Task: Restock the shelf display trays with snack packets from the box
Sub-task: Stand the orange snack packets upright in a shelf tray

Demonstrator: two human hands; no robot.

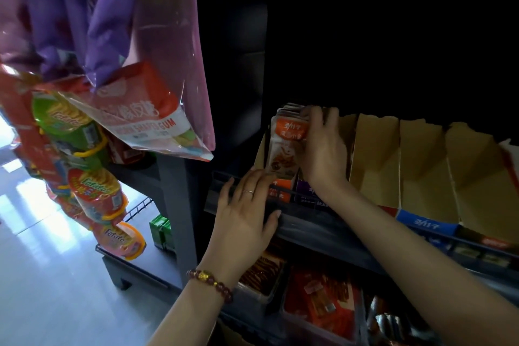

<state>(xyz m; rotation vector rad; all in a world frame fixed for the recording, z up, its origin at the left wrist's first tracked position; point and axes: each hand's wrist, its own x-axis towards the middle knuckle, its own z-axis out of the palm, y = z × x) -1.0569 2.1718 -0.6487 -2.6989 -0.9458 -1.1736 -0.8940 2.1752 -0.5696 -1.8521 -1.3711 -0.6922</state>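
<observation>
A stack of orange-and-white snack packets (283,146) stands upright in the leftmost cardboard display tray (259,153) on the dark shelf. My right hand (323,149) wraps around the right side of the stack, fingers over the packet tops. My left hand (247,211), with a ring and a beaded bracelet at the wrist, rests on the shelf's front rail (323,226) just below that tray, thumb hooked over the edge. The supply box is out of view.
Several brown cardboard trays (421,163) stand to the right on the same shelf. Red snack packs (320,298) fill bins on the shelf below. Hanging potato-snack cups (95,191) and a pink gum bag (146,115) dangle at left over a tiled floor.
</observation>
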